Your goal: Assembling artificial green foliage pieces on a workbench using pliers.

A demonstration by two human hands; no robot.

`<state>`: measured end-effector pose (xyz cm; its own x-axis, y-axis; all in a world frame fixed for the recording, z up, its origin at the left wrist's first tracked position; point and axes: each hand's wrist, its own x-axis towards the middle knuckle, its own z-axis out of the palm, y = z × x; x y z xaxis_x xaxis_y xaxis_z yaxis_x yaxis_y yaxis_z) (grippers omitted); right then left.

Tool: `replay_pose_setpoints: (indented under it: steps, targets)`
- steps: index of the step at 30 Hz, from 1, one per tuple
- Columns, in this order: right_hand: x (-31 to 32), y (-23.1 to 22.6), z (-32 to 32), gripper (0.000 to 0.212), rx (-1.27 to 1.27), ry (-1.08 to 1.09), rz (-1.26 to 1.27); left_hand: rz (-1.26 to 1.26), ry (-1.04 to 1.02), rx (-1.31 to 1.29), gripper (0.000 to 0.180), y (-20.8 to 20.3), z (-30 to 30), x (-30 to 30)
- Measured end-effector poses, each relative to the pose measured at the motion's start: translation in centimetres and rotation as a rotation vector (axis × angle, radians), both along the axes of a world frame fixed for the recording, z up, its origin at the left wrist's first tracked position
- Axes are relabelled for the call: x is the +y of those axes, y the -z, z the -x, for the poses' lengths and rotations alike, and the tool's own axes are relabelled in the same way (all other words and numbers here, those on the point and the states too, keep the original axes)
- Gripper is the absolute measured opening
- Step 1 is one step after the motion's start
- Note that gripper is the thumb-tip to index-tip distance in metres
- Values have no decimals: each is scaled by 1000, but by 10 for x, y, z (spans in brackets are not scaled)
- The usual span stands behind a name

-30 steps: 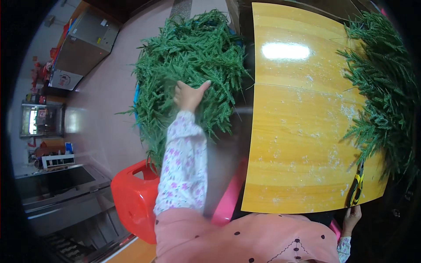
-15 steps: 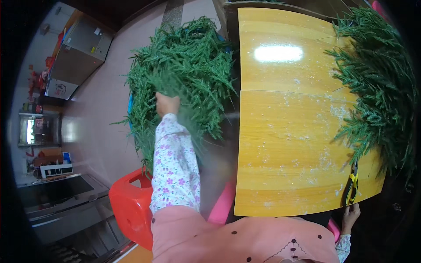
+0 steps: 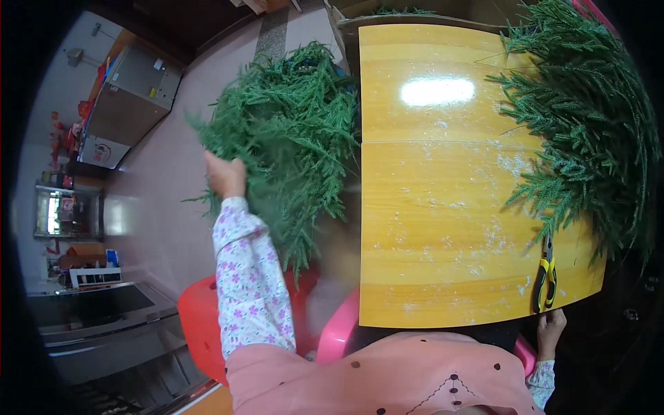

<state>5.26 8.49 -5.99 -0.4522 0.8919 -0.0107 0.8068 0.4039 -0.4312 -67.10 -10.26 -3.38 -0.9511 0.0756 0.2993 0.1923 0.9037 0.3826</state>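
My left hand (image 3: 227,176) is closed around a green artificial pine branch (image 3: 256,149), blurred by motion, at the left side of a heaped pile of similar branches (image 3: 315,104). The pile hides what bears it. At the lower right, my right hand (image 3: 551,332) is at the front edge of the yellow wooden board (image 3: 429,277), its fingers mostly out of sight. Just above it on the board lie pliers (image 3: 545,280) with black-and-yellow handles, their jaws pointing away from me. More green branches (image 3: 588,138) are heaped along the board's right side.
A red plastic stool (image 3: 200,325) stands at lower left, next to a pink chair part (image 3: 339,328). Behind the board is an open cardboard box (image 3: 346,28). White flakes (image 3: 512,162) are scattered over the board. A grey cabinet (image 3: 131,93) stands at far left.
My left hand has swung left and slightly nearer, with the branch sweeping along. The view has shifted a little. My right hand stays by the board's edge.
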Motion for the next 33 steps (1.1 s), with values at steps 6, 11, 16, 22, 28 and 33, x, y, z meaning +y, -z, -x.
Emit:
replay_pose_setpoints:
  steps: [6,11,16,22,28,33]
  targets:
    - [-9,20,6,18,-34,-19,21,-175,-92,-477,99,67,-17,120]
    - [4,45,26,17,-111,-5,25,-11,-121,-601,116,90,-12,167]
    - [20,63,38,19,-119,-28,42,242,-71,-620,110,112,9,168]
    - [19,64,31,21,-208,-55,32,305,229,-458,111,101,4,116]
    - [2,52,28,24,-209,-81,-16,342,87,-328,102,99,6,71]
    - [-16,9,12,28,-179,-62,14,320,181,-346,83,58,-43,63]
